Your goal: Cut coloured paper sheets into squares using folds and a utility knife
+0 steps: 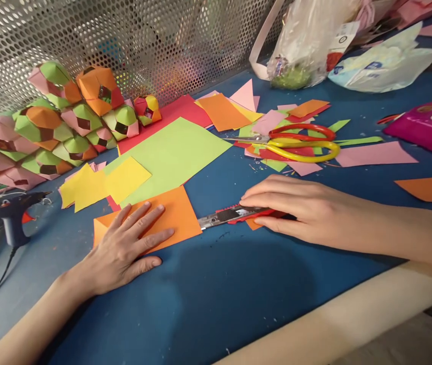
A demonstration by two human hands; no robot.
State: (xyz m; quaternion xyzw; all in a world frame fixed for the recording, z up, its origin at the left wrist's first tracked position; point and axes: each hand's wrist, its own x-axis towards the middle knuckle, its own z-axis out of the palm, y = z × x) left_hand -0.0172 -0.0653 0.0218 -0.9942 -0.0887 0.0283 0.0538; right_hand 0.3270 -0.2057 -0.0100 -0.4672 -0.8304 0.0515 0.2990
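An orange sheet of paper (180, 215) lies on the blue table, with my left hand (126, 248) spread flat on its left part. My right hand (295, 208) grips a red and black utility knife (229, 215). The knife lies low over the table, its metal tip at the sheet's right corner. A small orange scrap (253, 224) shows just under the knife's handle. Behind the orange sheet are a large light green sheet (170, 154) and several yellow pieces (128, 180), partly overlapping.
Folded paper balls (44, 126) are stacked against the perforated metal panel (185, 40). At the left stands a glue gun (10, 218) with its cord. Scissors (303, 142) lie on coloured scraps, and a magenta packet (421, 126) sits at the right.
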